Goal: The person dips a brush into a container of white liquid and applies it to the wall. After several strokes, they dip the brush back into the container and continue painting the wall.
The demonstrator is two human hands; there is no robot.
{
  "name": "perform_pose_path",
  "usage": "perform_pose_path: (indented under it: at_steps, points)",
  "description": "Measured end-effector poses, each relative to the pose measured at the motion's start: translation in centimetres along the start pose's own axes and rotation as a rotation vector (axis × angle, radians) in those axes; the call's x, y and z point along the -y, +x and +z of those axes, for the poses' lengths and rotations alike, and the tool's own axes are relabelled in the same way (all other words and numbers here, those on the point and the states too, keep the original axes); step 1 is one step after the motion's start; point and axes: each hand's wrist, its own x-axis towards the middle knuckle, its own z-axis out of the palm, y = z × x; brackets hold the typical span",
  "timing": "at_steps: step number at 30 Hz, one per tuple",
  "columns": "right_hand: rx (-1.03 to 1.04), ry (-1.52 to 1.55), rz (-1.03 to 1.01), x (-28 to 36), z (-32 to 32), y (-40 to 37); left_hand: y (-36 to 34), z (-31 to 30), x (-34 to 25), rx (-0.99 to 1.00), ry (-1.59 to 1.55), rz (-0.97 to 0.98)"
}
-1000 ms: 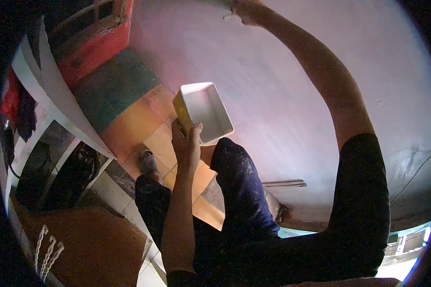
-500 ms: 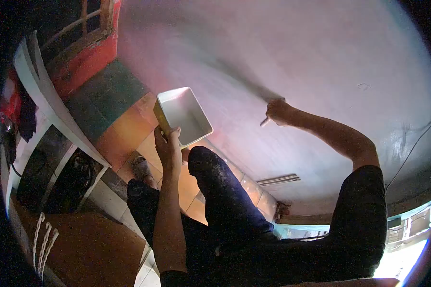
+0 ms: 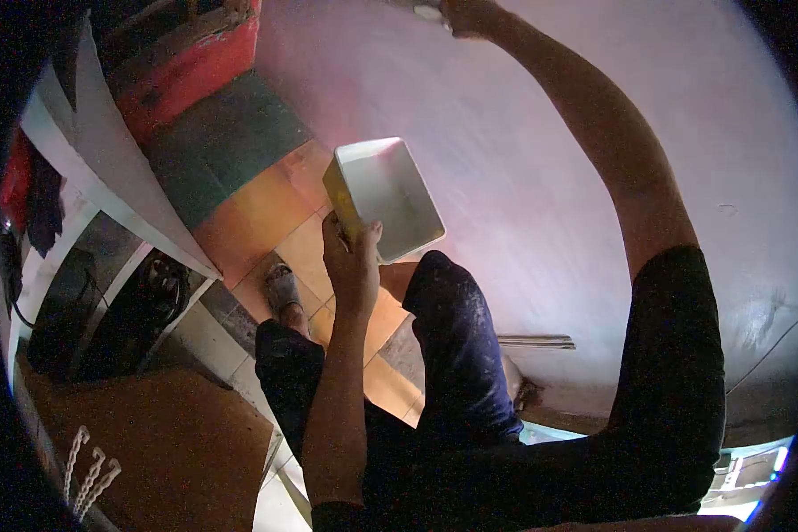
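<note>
My left hand grips a rectangular white tub by its lower side, thumb over the rim and fingers against the yellowish outer wall. The tub is tilted, its pale inside facing me, with a pinkish patch near the top. At the top edge of the view, my right hand is closed on a tool with a pale handle, against the pale wall. The tool's working end is out of view, so its kind cannot be made out.
Orange and green floor tiles lie beyond the tub. White-edged shelving and a brown board with white twisted hooks stand at left. Thin strips lie by the wall's foot. My knee is below the tub.
My right hand has swept up and to the left along the wall with the tool. The tub in my left hand appears farther right and slightly higher, as the view has also shifted.
</note>
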Motion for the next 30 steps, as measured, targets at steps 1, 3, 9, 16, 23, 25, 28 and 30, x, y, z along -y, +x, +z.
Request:
perform_pose_path:
  at_steps: [1,3,9,16,23,25,28,30]
  points:
    - [-0.121,-0.072,-0.058,-0.7,0.7,1.3,0.3,0.0,0.5,-0.022,0.028,0.001]
    - [-0.365,-0.222,-0.166,-1.5,2.1,2.4,0.3,0.0,0.5,-0.040,0.056,0.000]
    - [-0.009,-0.452,-0.251,5.4,9.4,-8.5,-0.2,-0.1,-0.7,-0.037,0.094,0.022]
    - [0.317,-0.142,-0.360,13.5,19.9,-28.1,-1.2,-1.3,-0.7,-0.049,0.092,0.004]
    - [0.409,0.266,-0.133,10.7,19.9,-21.1,-1.5,-0.9,-1.4,-0.070,-0.020,-0.040]
    - [0.232,0.315,-0.114,8.4,17.3,-14.2,-1.1,-0.9,-1.1,-0.031,-0.023,-0.005]
    - [-0.008,0.277,-0.033,4.6,9.7,-4.5,-1.0,-0.1,-1.6,-0.057,-0.013,-0.029]
    - [-0.249,0.012,-0.012,2.1,6.0,0.2,-0.3,-0.3,-0.7,-0.045,0.019,-0.012]
